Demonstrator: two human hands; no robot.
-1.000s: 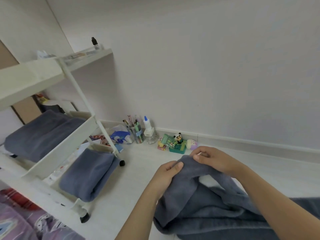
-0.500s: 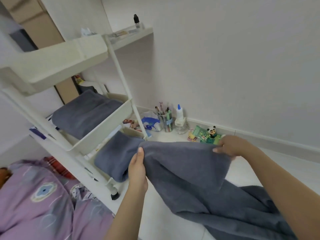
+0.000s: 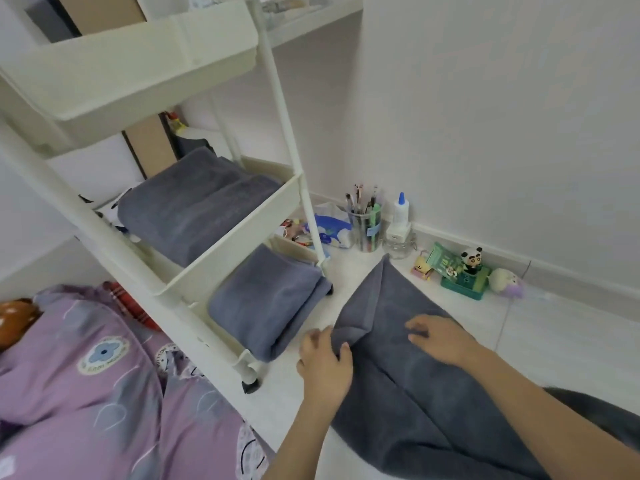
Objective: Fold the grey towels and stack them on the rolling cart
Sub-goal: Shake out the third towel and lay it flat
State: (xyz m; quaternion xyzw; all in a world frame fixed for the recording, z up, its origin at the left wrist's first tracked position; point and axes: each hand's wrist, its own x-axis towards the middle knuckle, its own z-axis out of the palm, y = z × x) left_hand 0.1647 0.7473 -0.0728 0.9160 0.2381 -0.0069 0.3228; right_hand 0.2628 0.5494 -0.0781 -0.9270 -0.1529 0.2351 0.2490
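A grey towel lies spread on the white floor, one corner pointing toward the wall. My left hand pinches a raised fold at its left edge. My right hand rests flat on the towel's top, fingers spread. The white rolling cart stands at the left. One folded grey towel sits in its middle tray. A second folded grey towel lies in the bottom tray, overhanging the front rim.
Along the wall stand a cup of pens, a glue bottle, a glass jar and small toys on a green tray. Purple bedding fills the lower left. A cart wheel is close to my left hand.
The towel, held up stretched between both hands, has come down onto the floor. My right hand let go of its corner and now lies flat on it.
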